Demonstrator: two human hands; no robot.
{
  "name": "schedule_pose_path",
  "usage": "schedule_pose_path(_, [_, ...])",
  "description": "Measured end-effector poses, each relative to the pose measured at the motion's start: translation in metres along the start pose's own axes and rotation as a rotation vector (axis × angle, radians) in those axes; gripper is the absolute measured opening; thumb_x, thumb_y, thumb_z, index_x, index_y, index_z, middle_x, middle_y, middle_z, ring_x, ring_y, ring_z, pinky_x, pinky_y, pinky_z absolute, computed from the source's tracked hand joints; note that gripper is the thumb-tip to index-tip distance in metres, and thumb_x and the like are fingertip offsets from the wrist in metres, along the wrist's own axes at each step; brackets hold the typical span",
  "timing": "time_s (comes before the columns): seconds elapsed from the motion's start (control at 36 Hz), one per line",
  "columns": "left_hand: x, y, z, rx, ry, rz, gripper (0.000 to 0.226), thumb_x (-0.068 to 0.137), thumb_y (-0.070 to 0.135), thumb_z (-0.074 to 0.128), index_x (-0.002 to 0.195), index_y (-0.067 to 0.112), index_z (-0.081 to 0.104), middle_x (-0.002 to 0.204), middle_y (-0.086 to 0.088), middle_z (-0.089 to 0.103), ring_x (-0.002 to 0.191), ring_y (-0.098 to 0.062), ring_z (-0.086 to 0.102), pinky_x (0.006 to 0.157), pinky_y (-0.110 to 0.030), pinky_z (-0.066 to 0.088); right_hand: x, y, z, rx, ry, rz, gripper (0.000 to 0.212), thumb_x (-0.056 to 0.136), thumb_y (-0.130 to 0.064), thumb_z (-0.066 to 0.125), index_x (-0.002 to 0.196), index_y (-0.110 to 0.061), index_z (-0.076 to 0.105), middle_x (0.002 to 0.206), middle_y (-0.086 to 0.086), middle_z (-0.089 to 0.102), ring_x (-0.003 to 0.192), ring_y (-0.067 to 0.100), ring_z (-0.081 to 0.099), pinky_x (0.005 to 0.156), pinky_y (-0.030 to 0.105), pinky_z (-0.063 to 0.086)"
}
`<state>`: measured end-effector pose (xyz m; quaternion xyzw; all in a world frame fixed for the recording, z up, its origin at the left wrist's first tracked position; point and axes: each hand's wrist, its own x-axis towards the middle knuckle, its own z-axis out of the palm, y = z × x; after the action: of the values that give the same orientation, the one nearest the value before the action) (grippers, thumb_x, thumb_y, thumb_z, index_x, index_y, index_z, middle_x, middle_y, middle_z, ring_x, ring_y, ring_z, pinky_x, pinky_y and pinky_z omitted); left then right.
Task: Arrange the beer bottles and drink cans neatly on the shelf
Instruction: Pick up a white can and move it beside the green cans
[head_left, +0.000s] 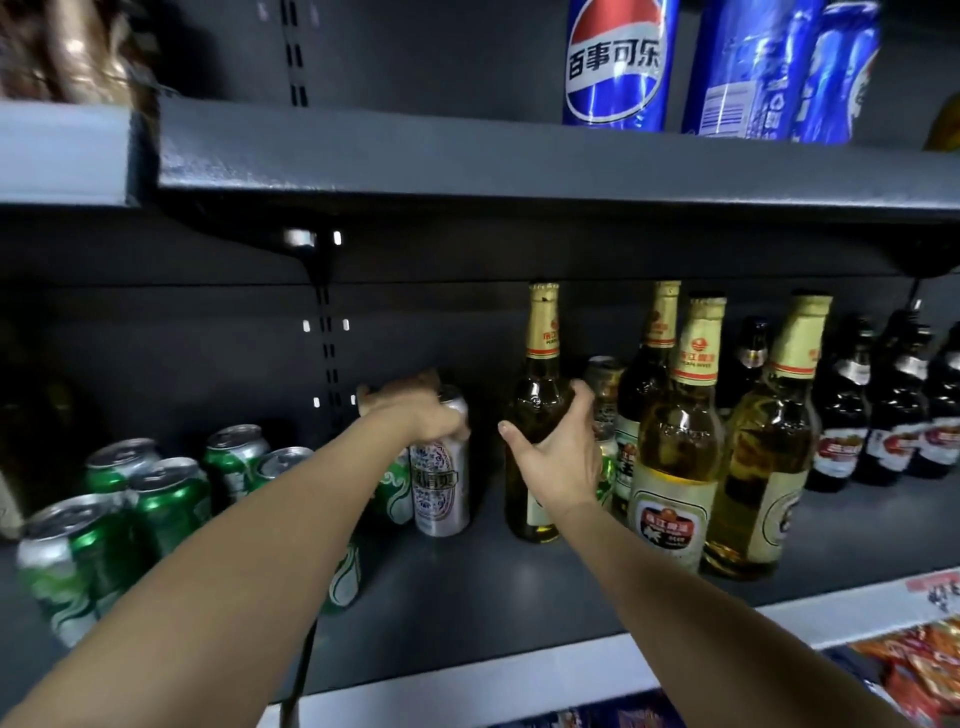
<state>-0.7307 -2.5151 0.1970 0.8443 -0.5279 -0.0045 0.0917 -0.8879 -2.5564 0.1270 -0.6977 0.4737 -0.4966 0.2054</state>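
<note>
left fingers: curled down over the rim of the white can (440, 480), centre of the frame, so the left hand (415, 408) grips it from above. fingertips are hidden behind the can, so can't tell how far they wrap.
right fingers: thumb sticking out left, the rest wrapped round the body of the lone beer bottle (535, 415) just right of centre. right hand (558, 454) holds it at shoulder height.
white can: upright on the dark shelf (467, 597), tight against the green cans (130, 499) spreading to the lower left.
lone bottle: upright, set apart from the gold-neck bottles (680, 447) on the right, dark bottles (883, 415) further right.
up top: Pepsi cans (615, 62) on the upper shelf, top right.
risk: imo sliding the bottle right could knock its neighbours, they're packed close and top-heavy. dragging the can could also bump the green cans out of line.
</note>
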Motion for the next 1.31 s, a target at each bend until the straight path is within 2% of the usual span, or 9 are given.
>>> schedule_pose_path(0.17, [0.006, -0.001, 0.007, -0.065, -0.013, -0.017, 0.084, 0.070, 0.051, 0.069, 0.143, 0.026, 0.034, 0.147, -0.006, 0.041, 0.134, -0.032, 0.037, 0.108, -0.049, 0.032, 0.033, -0.012, 0.022, 0.044, -0.025, 0.031, 0.095, 0.075, -0.037, 0.079, 0.148, -0.014, 0.023, 0.141, 0.012, 0.043, 0.128, 0.034, 0.046, 0.101, 0.038, 0.039])
schedule_pose_path(0.33, [0.002, 0.002, 0.011, -0.089, -0.020, -0.008, 0.079, 0.075, 0.043, 0.068, 0.142, 0.024, 0.032, 0.146, -0.006, 0.040, 0.136, -0.030, 0.034, 0.108, -0.046, 0.031, 0.056, -0.020, 0.048, 0.065, -0.086, 0.044, 0.076, 0.074, -0.033, 0.079, 0.133, -0.012, 0.037, 0.129, 0.013, 0.053, 0.115, 0.036, 0.055, 0.090, 0.037, 0.045])
schedule_pose_path(0.42, [-0.003, 0.001, 0.011, -0.110, -0.006, -0.012, 0.084, 0.077, 0.041, 0.071, 0.146, 0.026, 0.026, 0.148, -0.005, 0.037, 0.139, -0.030, 0.028, 0.107, -0.045, 0.029, 0.064, -0.018, 0.059, 0.002, -0.122, 0.040, 0.080, 0.073, -0.041, 0.077, 0.135, -0.013, 0.035, 0.128, 0.013, 0.055, 0.118, 0.037, 0.053, 0.093, 0.042, 0.047])
schedule_pose_path(0.69, [-0.005, 0.003, 0.013, -0.174, 0.043, -0.013, 0.080, 0.075, 0.039, 0.074, 0.141, 0.027, 0.031, 0.143, -0.004, 0.040, 0.135, -0.028, 0.033, 0.101, -0.042, 0.033, 0.066, -0.010, 0.066, -0.035, -0.184, 0.070, 0.098, 0.074, -0.050, 0.075, 0.147, -0.014, 0.021, 0.142, 0.013, 0.047, 0.124, 0.036, 0.050, 0.096, 0.044, 0.047])
schedule_pose_path(0.92, [-0.010, 0.003, 0.014, -0.218, 0.057, -0.024, 0.079, 0.075, 0.038, 0.075, 0.138, 0.027, 0.029, 0.138, -0.005, 0.045, 0.131, -0.029, 0.037, 0.100, -0.041, 0.035, 0.072, -0.018, 0.046, -0.072, -0.311, 0.092, 0.076, 0.086, -0.051, 0.061, 0.148, -0.024, 0.025, 0.142, 0.009, 0.048, 0.126, 0.033, 0.050, 0.098, 0.040, 0.044])
schedule_pose_path(1.03, [-0.012, 0.003, 0.014, -0.227, 0.070, -0.030, 0.076, 0.074, 0.035, 0.073, 0.137, 0.028, 0.031, 0.136, -0.005, 0.047, 0.130, -0.029, 0.038, 0.099, -0.041, 0.035, 0.070, -0.024, 0.045, -0.169, -0.257, 0.067, 0.078, 0.082, -0.052, 0.066, 0.142, -0.017, 0.030, 0.137, 0.012, 0.050, 0.121, 0.034, 0.054, 0.091, 0.038, 0.047])
schedule_pose_path(1.14, [-0.012, 0.002, 0.017, -0.233, 0.083, -0.021, 0.071, 0.075, 0.033, 0.070, 0.135, 0.028, 0.032, 0.133, -0.005, 0.048, 0.129, -0.029, 0.039, 0.099, -0.041, 0.035, 0.066, -0.031, 0.050, -0.276, -0.217, 0.061, 0.086, 0.081, -0.054, 0.067, 0.142, -0.011, 0.025, 0.139, 0.013, 0.043, 0.118, 0.034, 0.055, 0.084, 0.039, 0.048])
schedule_pose_path(1.22, [-0.011, 0.001, 0.018, -0.238, 0.076, -0.015, 0.070, 0.075, 0.033, 0.070, 0.134, 0.028, 0.033, 0.132, -0.006, 0.050, 0.126, -0.030, 0.042, 0.099, -0.041, 0.038, 0.068, -0.037, 0.047, -0.313, -0.269, 0.074, 0.087, 0.081, -0.057, 0.065, 0.143, -0.012, 0.022, 0.141, 0.012, 0.041, 0.122, 0.032, 0.053, 0.087, 0.039, 0.047])
schedule_pose_path(1.31, [-0.009, -0.002, 0.017, -0.260, 0.049, -0.011, 0.082, 0.072, 0.038, 0.075, 0.140, 0.027, 0.030, 0.135, -0.008, 0.048, 0.124, -0.030, 0.046, 0.099, -0.042, 0.044, 0.061, -0.037, 0.036, -0.368, -0.238, 0.022, 0.080, 0.083, -0.064, 0.057, 0.140, -0.013, 0.031, 0.137, 0.012, 0.046, 0.123, 0.032, 0.050, 0.089, 0.039, 0.044])
